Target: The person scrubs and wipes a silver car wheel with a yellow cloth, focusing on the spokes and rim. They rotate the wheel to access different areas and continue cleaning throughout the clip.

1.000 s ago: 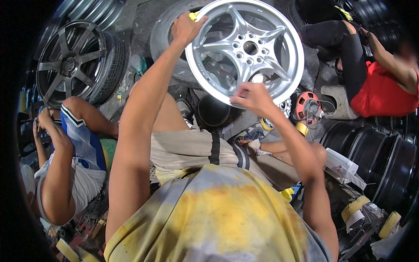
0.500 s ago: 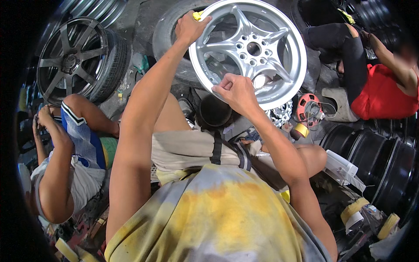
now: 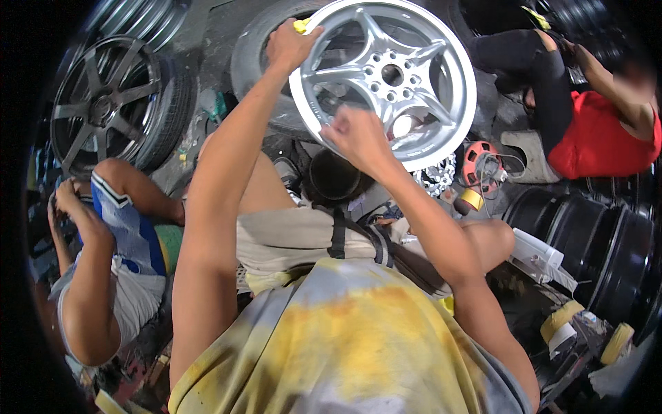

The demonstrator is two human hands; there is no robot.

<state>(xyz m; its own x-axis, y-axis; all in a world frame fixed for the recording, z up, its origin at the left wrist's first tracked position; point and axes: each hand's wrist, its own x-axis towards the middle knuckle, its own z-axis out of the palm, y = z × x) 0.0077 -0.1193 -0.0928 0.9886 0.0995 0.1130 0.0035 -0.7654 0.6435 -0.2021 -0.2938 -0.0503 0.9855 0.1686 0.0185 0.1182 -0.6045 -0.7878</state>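
A silver alloy wheel rim with several spokes stands tilted in front of me, its face toward me. At its upper left edge my left hand is closed on the lip, with a small crumpled yellow piece by its fingers; cloth or paper, I cannot tell. Over the lower left lip hovers or rests my right hand, its fingers curled and blurred by motion. Whatever those fingers hold, if anything, is hidden. A tyre lies behind the rim, and a dark round container sits below it.
Left of me is a dark spoked wheel with its tyre, and a seated person in blue shorts. At the right sit a person in a red top, a red reel with cable and black rims. Tape rolls lie lower right.
My right hand has shifted slightly left along the rim's lower left lip and is now blurred. The left hand keeps its place on the rim; the whole view has shifted slightly.
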